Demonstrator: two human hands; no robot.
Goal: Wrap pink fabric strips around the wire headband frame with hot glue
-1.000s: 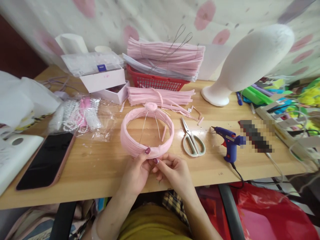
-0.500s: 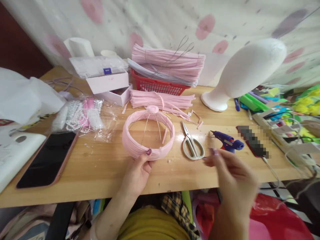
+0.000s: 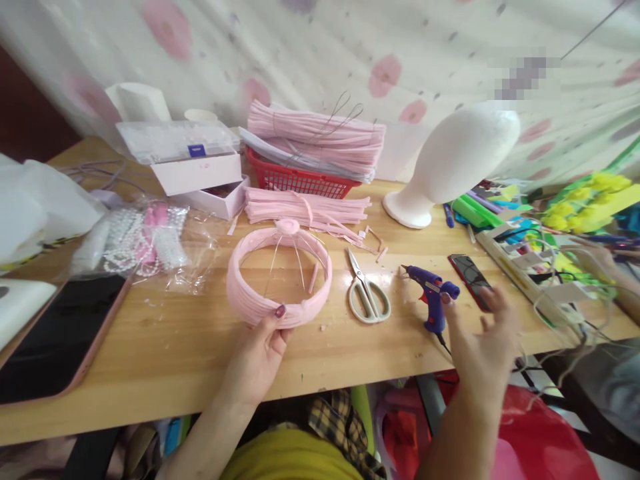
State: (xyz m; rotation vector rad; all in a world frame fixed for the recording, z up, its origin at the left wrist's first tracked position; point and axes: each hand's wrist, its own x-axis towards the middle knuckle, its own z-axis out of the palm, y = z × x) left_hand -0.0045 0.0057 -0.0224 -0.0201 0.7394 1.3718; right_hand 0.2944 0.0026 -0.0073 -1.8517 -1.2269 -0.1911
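My left hand (image 3: 263, 357) grips the near rim of a pink fabric-wrapped ring (image 3: 237, 283), thumb on top and fingers beneath. Thin wires run inside the ring, and a pink coil (image 3: 287, 228) sits at its far edge. My right hand (image 3: 480, 340), slightly blurred, is spread and empty just right of a blue hot glue gun (image 3: 429, 283) that lies on the table. Between the ring and the glue gun rest scissors (image 3: 369, 297) with pale handles, their blades pointing away from me.
Pink strips (image 3: 305, 207) lie before a red basket (image 3: 300, 180) of more strips. A white foam head (image 3: 457, 157) stands at the back. Phones (image 3: 65, 333) (image 3: 470, 280), bagged beads (image 3: 145, 243) and a power strip (image 3: 537, 280) flank the work area. Another person's hand (image 3: 595, 260) shows far right.
My right hand has opened from closed fingers and shifted to the right of the glue gun. The left hand still holds the ring. The whole view has turned to the right.
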